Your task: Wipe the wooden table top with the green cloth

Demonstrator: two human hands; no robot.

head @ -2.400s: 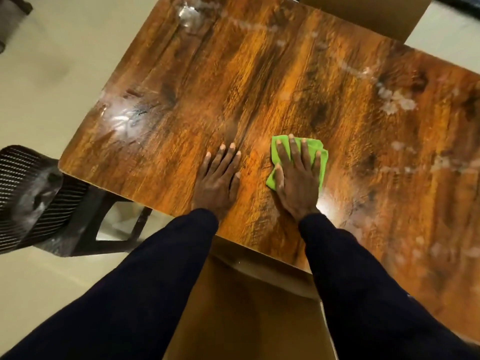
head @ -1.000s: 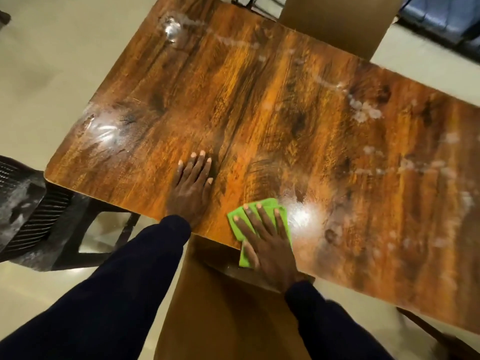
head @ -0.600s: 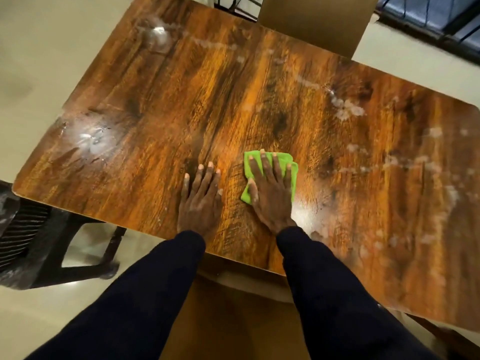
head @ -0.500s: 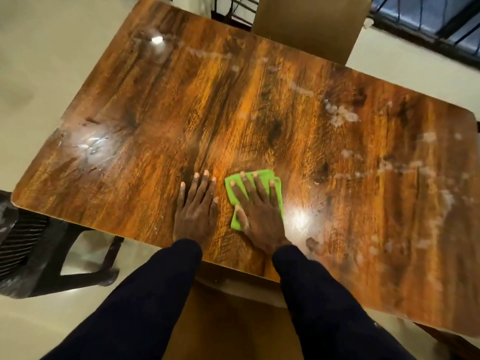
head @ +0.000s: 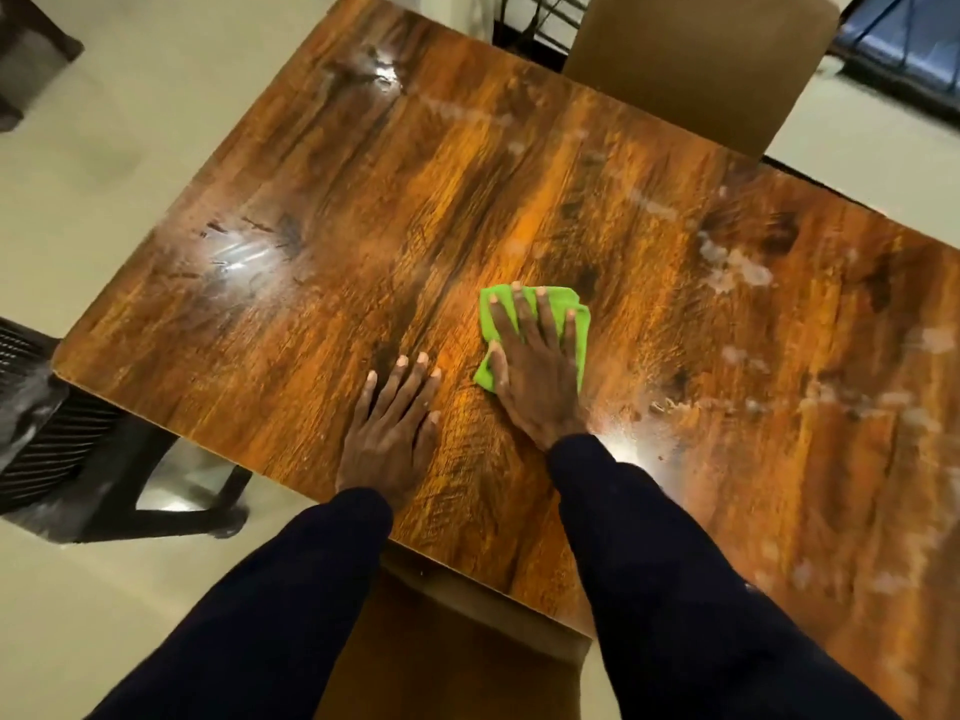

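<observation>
The wooden table top [head: 519,189] fills most of the view, glossy brown with dark grain. A folded green cloth [head: 566,309] lies near its middle front. My right hand [head: 537,376] presses flat on the cloth with fingers straight and spread, covering most of it. My left hand [head: 392,428] rests flat on the bare wood just left of the cloth, close to the near edge. Whitish smears [head: 732,262] streak the right half of the table.
A brown chair back [head: 696,65] stands at the far side, another brown chair seat [head: 457,662] is tucked under the near edge. A black plastic chair [head: 47,433] sits at the left corner. Pale floor surrounds the table.
My right hand has pushed the cloth away from the near edge toward the table's middle. My left hand stays flat on the wood. The camera has shifted.
</observation>
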